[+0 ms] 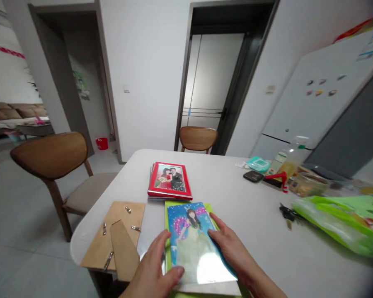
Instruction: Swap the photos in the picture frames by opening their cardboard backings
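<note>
White table [224,182]: it carries all your work, with your pieces gathered on the near side and toward the left.
Green frame [167,215]: it lies on the table in front of you, mostly covered; you see only strips of its border.
Picture [189,244]: this printed figure in a pale gown is between your 2 hands, over the green frame. It looks roughly lined up, but whether it rests on the frame or sits just above it, you cannot tell.
Backing board [96,246]: it is off the frame, lying to your left with its stand leg [122,248] upward, so closing up appears undone.
Red frame [170,194]: beyond the green frame, it tops a small stack, with its couple picture [169,178] inside; that 1 looks finished from the front.
Left hand [157,269]: your thumb and forefinger spread wide at the picture's left side; a firm pinch is not clear.
Right hand [228,244]: your thumb touches the right edge, the gap narrow; you cannot tell whether fingers close underneath.
Metal clips [108,260]: 4 show on the board, fastening nothing.
</note>
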A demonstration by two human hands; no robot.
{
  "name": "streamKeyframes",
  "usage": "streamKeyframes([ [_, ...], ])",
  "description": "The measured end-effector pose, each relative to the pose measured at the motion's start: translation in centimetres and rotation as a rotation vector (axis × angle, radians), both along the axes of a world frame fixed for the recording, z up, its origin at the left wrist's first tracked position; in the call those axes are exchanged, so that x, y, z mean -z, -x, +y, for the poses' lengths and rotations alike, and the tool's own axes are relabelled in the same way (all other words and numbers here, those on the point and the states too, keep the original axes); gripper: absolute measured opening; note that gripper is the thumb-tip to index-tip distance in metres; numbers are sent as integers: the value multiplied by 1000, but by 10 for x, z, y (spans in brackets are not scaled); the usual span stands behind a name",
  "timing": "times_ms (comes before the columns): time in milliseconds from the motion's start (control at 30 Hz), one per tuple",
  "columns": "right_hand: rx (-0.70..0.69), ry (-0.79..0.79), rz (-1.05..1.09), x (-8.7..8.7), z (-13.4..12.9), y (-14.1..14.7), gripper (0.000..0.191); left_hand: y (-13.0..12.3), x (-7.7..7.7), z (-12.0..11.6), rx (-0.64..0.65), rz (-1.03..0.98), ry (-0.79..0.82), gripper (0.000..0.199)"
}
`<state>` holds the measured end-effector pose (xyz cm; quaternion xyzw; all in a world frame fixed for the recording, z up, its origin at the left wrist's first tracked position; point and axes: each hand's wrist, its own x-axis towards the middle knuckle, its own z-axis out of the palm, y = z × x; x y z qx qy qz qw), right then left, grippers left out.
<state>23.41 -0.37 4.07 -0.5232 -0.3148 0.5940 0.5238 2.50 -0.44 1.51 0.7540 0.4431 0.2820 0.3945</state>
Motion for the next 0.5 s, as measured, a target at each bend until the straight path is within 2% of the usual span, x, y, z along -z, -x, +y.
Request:
streamKeyframes([
  [100,30,92,-42,-3,1,-5,72,-5,16,-1,152,203,-135,80],
  [200,-42,111,11,-4,-1,-11,69,-6,27,0,209,306,-223,85],
  [300,-87,70,51,-1,-2,-10,67,-7,28,2,245,309,-278,82],
  [400,-75,7,35,3,0,-5,71,-8,26,4,322,305,-311,79],
  [500,-66,-13,-22,3,0,0,74,-7,27,4,345,284,-345,76],
])
